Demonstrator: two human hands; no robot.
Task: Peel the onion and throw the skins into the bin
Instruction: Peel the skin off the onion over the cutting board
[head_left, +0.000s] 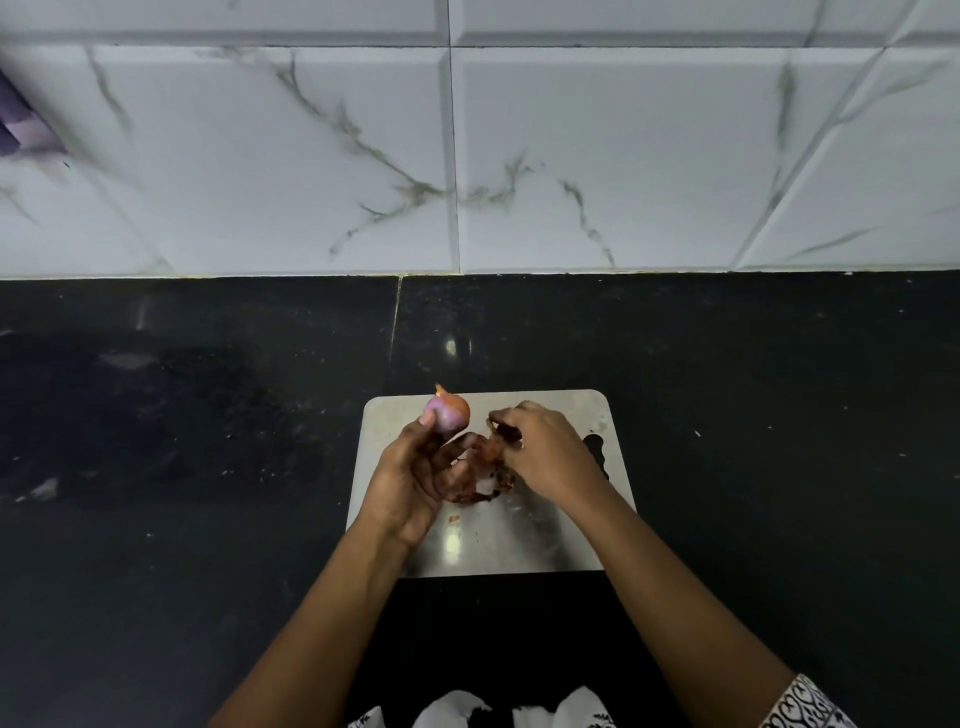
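Note:
A small onion (449, 412), pink-purple where bare and with a patch of orange skin on its right side, is held up above the far left corner of a steel cutting board (540, 540). My left hand (415, 473) grips it between thumb and fingertips. My right hand (548, 449) pinches a strip of brown skin (506, 431) just right of the onion. A heap of loose brown skins (485, 475) lies on the board between my hands. No bin is in view.
The board lies on a black stone counter (182, 441) that runs left and right. A white marble-tiled wall (452, 156) stands behind it. A purple object (23, 124) shows at the far left edge of the wall.

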